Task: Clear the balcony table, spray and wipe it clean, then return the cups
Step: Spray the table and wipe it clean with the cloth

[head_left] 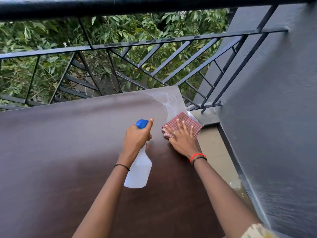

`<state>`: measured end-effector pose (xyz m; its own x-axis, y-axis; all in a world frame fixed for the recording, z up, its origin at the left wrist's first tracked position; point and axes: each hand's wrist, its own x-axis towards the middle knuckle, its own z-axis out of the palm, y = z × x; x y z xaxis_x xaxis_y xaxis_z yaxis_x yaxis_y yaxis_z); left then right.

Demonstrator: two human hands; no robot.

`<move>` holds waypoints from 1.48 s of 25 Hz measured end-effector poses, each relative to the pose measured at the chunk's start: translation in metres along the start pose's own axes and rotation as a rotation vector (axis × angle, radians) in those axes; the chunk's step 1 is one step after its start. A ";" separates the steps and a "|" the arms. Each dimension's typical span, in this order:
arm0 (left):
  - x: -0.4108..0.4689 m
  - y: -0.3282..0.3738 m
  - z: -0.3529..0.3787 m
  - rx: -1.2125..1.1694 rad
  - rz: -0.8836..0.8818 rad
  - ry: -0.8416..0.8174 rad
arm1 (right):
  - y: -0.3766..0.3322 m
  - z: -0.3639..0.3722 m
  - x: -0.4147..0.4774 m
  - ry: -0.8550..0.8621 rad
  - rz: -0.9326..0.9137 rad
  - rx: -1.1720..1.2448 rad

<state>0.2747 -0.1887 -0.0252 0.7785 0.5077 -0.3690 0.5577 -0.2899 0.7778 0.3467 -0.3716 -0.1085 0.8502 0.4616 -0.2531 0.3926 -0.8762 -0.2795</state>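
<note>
My left hand (pixel 137 136) grips the translucent blue-nozzled plastic spray bottle (pixel 139 172), ready to squirt; my right hand (pixel 182 142), fingers spread flat, presses the red checked cloth (pixel 187 123) by the dark brown table's (pixel 51 152) wet far-right corner

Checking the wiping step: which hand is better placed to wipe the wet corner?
Right. The right hand lies flat on the checked cloth beside the wet patch; the left hand grips the spray bottle.

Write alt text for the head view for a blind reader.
A person's right hand presses a red checked cloth flat on a dark brown table near its far right corner, while the left hand grips a blue-topped spray bottle. A black railing and foliage lie beyond.
</note>
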 end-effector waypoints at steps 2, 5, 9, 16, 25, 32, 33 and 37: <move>0.003 -0.002 -0.002 -0.016 -0.004 -0.004 | -0.016 0.009 -0.005 -0.019 -0.082 -0.021; 0.007 0.000 -0.006 -0.027 0.005 -0.004 | -0.028 0.022 -0.045 -0.032 -0.244 -0.043; 0.013 0.005 -0.012 -0.033 0.002 0.020 | -0.002 0.031 -0.105 -0.062 -0.292 -0.031; 0.019 0.013 -0.025 -0.023 0.000 0.045 | 0.041 -0.004 -0.023 -0.020 -0.059 -0.072; 0.051 0.034 -0.018 0.035 -0.028 0.076 | -0.051 0.001 0.016 -0.083 -0.400 -0.117; 0.100 0.079 0.013 0.114 0.023 0.052 | -0.010 0.018 -0.046 -0.015 -0.495 -0.172; 0.106 0.082 0.017 0.116 0.023 0.045 | -0.008 0.017 -0.048 -0.021 -0.498 -0.166; 0.119 0.092 0.034 0.094 0.034 0.025 | -0.006 0.019 -0.046 -0.027 -0.500 -0.132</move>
<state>0.4285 -0.1822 -0.0152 0.7909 0.5158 -0.3294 0.5564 -0.3819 0.7379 0.2987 -0.3850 -0.1130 0.5384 0.8305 -0.1430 0.7911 -0.5566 -0.2536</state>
